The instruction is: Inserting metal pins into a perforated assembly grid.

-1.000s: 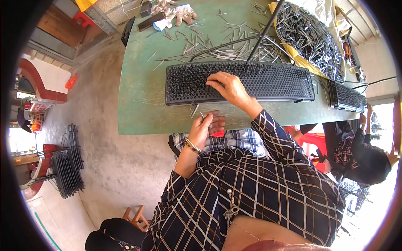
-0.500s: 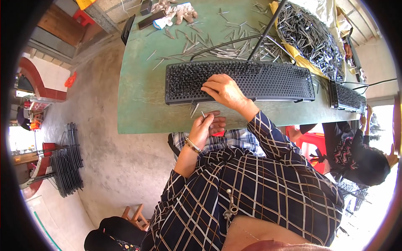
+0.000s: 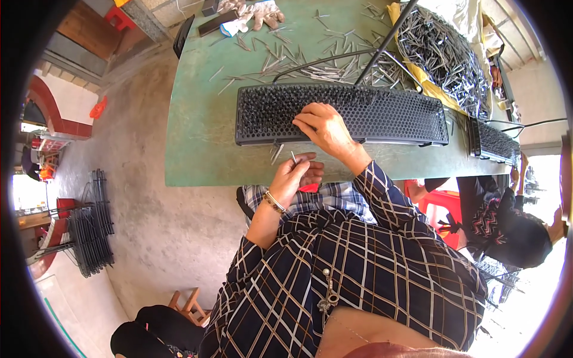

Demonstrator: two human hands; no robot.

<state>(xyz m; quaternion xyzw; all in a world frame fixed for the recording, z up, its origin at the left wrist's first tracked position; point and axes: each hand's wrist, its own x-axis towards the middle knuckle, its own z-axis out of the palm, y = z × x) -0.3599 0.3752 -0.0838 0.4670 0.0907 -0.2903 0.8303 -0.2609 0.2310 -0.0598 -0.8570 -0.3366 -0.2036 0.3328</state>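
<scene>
A long black tray (image 3: 394, 116) full of small round holes lies along the near side of the green table. My right hand (image 3: 324, 130) rests over the middle of it, fingertips pinched together at the holes; what they hold, if anything, is hidden. Many holes on the tray's left part look filled, while those to the right show as open rings. Just in front of the table edge, my left hand (image 3: 298, 174) is palm up with a thin metal rod (image 3: 293, 157) sticking up from between thumb and fingers. Two loose rods lie by the tray's front edge.
Many loose metal rods (image 3: 334, 68) are scattered behind the tray. A yellow-edged sack (image 3: 441, 56) heaped with rods sits at the back right. Work gloves (image 3: 253, 15) lie at the far left. Another person (image 3: 507, 224) sits at the right by a second black tray (image 3: 495, 142).
My right hand has shifted slightly to the right over the tray, still pinched. The left hand stays almost in place with the rod. The whole view has tilted a little.
</scene>
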